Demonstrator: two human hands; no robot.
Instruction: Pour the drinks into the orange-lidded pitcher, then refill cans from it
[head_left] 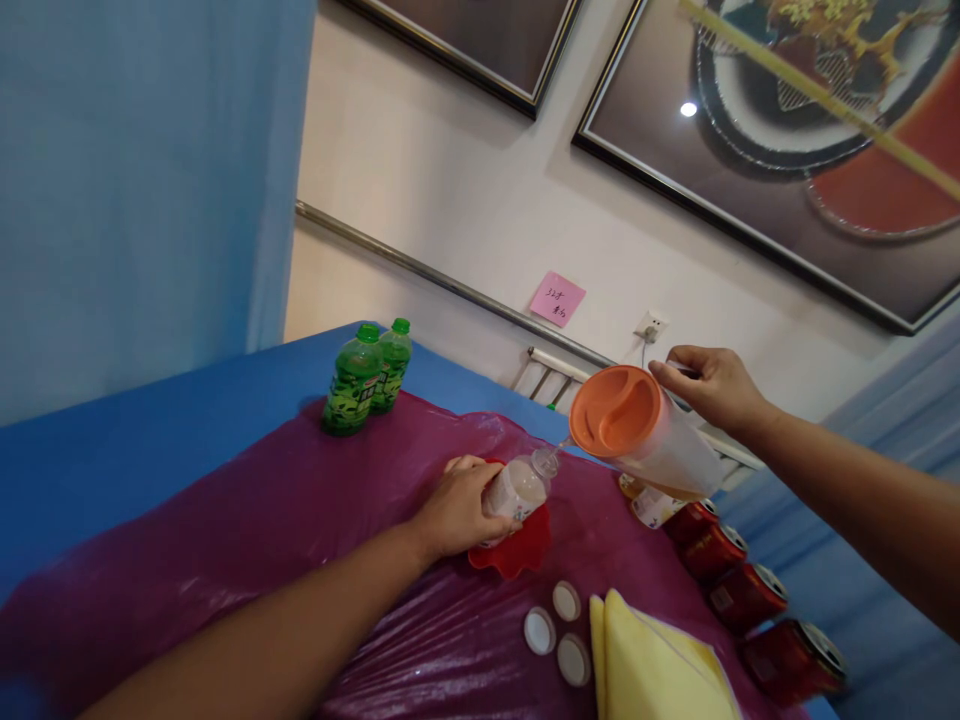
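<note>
My left hand (463, 505) is wrapped round a clear plastic bottle (519, 488) that leans to the right over a red scalloped dish (517, 550). Whitish contents show through the bottle's wall. Up at the right, my right hand (712, 385) grips the handle of a translucent pitcher (679, 462) with an orange lid (615, 410). Tipped toward the bottle, the pitcher has its spout close to the bottle's open mouth, and some light-brown liquid lies along its lower side. A thin stream seems to run between spout and mouth.
Two green bottles (354, 380) stand at the back left. Three white caps (539, 631) lie beside a folded yellow cloth (652, 660). Several red cans (746, 597) line the right edge, near a labelled container (651, 505). Purple plastic sheeting (247, 560) covers the blue table (187, 410).
</note>
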